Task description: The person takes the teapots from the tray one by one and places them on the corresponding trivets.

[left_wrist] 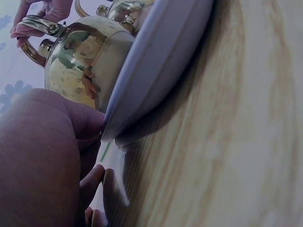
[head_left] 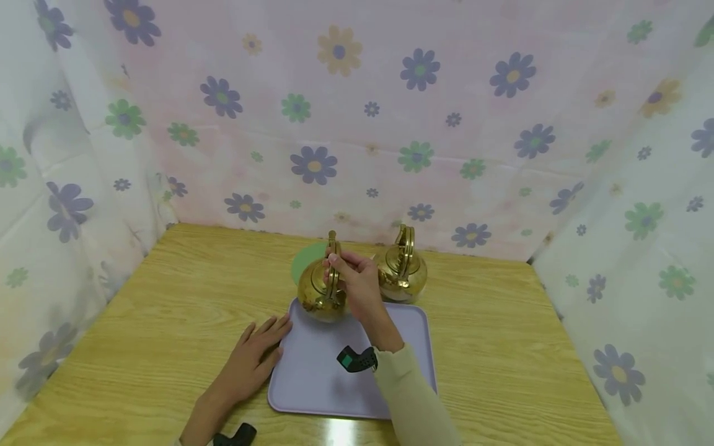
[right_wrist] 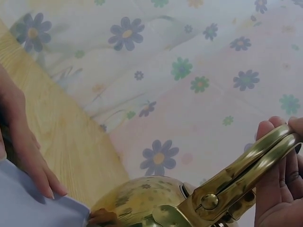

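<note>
My right hand (head_left: 357, 282) grips the upright handle of a shiny brass teapot (head_left: 318, 297) over the far left part of a lilac tray (head_left: 346, 402). In the right wrist view, fingers (right_wrist: 272, 189) wrap round the double-bar handle (right_wrist: 246, 170). Whether the teapot's base touches the tray cannot be told. My left hand (head_left: 251, 359) lies at the tray's left edge with fingers extended and spread. The left wrist view shows its thumb (left_wrist: 87, 118) against the tray rim (left_wrist: 142, 75). A second brass teapot (head_left: 404, 279) stands just right of my right hand, behind the tray.
Partly hidden behind the held teapot is a flat green disc (head_left: 307, 260) on the wood-grain table (head_left: 491, 347). Flower-printed curtains (head_left: 368, 124) enclose the table at the back and both sides. Both wrists carry black camera mounts (head_left: 357, 359).
</note>
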Demonstrator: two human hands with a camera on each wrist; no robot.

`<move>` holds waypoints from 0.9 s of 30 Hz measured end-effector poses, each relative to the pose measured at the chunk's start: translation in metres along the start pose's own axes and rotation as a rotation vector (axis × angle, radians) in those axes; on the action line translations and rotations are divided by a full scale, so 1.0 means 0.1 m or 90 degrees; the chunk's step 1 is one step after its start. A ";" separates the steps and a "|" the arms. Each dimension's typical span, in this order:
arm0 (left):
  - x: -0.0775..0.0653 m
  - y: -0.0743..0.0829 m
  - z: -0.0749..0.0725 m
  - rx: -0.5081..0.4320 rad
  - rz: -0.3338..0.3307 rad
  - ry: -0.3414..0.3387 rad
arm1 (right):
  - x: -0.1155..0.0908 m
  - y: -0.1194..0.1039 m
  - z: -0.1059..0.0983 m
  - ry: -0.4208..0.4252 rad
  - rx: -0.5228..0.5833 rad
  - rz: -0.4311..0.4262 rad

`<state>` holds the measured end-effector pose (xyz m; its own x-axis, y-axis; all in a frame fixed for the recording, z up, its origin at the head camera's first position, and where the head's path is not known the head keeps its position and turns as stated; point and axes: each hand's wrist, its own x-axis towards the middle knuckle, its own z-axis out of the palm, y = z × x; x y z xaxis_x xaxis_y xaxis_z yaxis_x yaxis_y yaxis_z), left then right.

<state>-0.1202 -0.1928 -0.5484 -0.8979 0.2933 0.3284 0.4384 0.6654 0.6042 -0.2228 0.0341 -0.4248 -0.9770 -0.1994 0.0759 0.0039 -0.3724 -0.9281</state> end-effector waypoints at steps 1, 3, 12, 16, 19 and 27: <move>0.00 0.00 0.00 -0.001 0.000 0.000 | 0.01 0.00 0.00 0.000 0.003 0.001; -0.01 -0.01 0.00 0.001 -0.002 -0.001 | 0.02 0.00 0.01 -0.001 0.010 0.001; -0.01 -0.02 0.01 0.002 0.001 0.004 | 0.09 0.01 0.02 0.010 0.020 0.002; 0.00 -0.01 0.02 0.001 -0.001 0.005 | 0.11 0.02 0.02 0.015 0.021 0.000; 0.00 0.00 0.02 -0.001 -0.005 0.001 | 0.13 0.02 0.02 0.016 0.019 -0.002; 0.00 0.02 -0.01 0.002 -0.003 0.002 | 0.18 0.01 0.04 0.019 0.026 -0.002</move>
<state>-0.1196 -0.1921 -0.5467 -0.8998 0.2877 0.3280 0.4338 0.6694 0.6031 -0.2391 0.0263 -0.4230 -0.9828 -0.1717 0.0679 0.0085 -0.4093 -0.9124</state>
